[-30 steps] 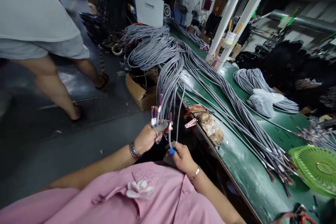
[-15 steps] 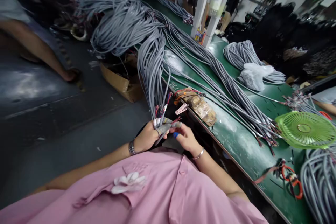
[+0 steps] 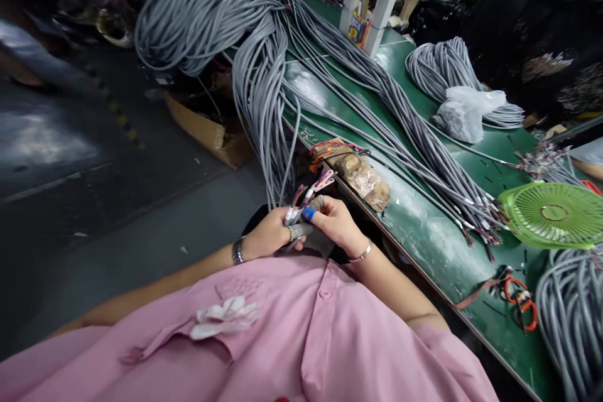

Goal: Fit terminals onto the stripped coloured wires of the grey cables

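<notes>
Several grey cables (image 3: 277, 163) hang off the bench edge and run down into my left hand (image 3: 269, 236), which is closed around their ends. Thin coloured wires and white bands show at the cable ends (image 3: 293, 212) above the fingers. My right hand (image 3: 340, 226), with blue tape on the thumb, pinches at those same ends from the other side. Fingertip wraps show on both hands. The exact wire between the right fingers is hidden. A pink clip (image 3: 325, 179) is just beyond the hands at the bench edge.
The green bench (image 3: 424, 257) carries long cable bundles (image 3: 400, 110), a taped cardboard piece (image 3: 365, 182), a green fan (image 3: 553, 213), orange-handled scissors (image 3: 530, 314) and a plastic bag (image 3: 468, 114). A cardboard box (image 3: 202, 129) stands on the floor. Another person's leg is at far left.
My right hand has moved up and in against the cable ends, its thumb now over them. The view has tilted down slightly. The person at left has moved mostly out of view.
</notes>
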